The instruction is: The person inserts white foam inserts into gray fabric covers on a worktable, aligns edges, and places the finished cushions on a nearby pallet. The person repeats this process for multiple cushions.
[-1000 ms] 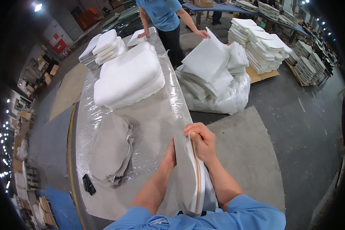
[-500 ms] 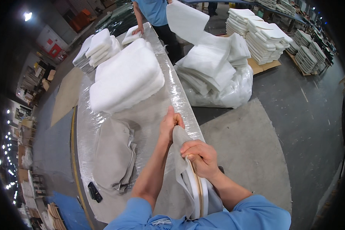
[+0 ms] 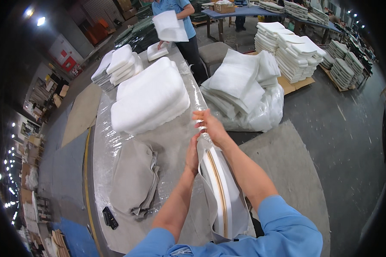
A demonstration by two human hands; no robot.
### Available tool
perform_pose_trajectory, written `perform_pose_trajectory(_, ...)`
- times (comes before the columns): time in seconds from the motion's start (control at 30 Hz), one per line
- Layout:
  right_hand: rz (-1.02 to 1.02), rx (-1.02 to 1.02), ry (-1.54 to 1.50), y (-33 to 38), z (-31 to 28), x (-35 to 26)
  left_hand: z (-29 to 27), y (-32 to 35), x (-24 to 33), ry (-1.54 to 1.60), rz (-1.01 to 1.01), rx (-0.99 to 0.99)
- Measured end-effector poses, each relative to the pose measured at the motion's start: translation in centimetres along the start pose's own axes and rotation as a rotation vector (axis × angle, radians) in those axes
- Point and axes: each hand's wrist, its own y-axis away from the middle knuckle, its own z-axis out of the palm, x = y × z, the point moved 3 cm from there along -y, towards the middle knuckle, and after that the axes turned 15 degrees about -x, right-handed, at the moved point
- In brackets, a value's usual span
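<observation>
A grey fabric cover (image 3: 238,208) stands on edge against my body, its long side open around a white foam cushion (image 3: 209,171). A tan-yellow strip (image 3: 221,195) runs along the middle of the cushion's edge. My right hand (image 3: 212,127) is raised at the cover's far end, fingers spread and holding nothing. My left hand (image 3: 193,153) lies flat and edge-on along the left side of that end; its far fingers are partly hidden. Left of my forearm, a stack of grey fabric covers (image 3: 133,177) lies on the plastic-wrapped table (image 3: 103,150).
Thick white padding sheets (image 3: 150,96) are piled farther up the table. A black device (image 3: 110,217) lies near the left edge. At the far end, a person in blue (image 3: 171,6) holds a white sheet (image 3: 169,26). Bagged padding (image 3: 261,109) and stacked white cushions (image 3: 294,51) stand right.
My right hand has let go of the cover's edge and moved forward to its far end, opening. My left hand has loosened to lie flat. The far person's white sheet has come lower.
</observation>
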Motion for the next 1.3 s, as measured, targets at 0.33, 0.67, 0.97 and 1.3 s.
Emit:
perform_pose_trajectory(0.33,-0.048,-0.002,0.147,1.4,3.2,2.1,3.6,1.9,2.5,0.226,-0.05,0.007)
perform_pose_trajectory(0.67,-0.335,0.022,0.414,3.7,1.4,2.0,3.0,0.9,3.2,0.055,-0.043,-0.129)
perform_pose_trajectory(0.97,-0.017,-0.45,0.609,7.4,2.3,-4.4,0.5,1.3,2.8,0.124,-0.133,-0.076)
perform_pose_trajectory(1.3,-0.227,-0.184,0.495,7.3,4.2,0.2,1.2,-3.2,11.5,-0.157,-0.172,-0.442)
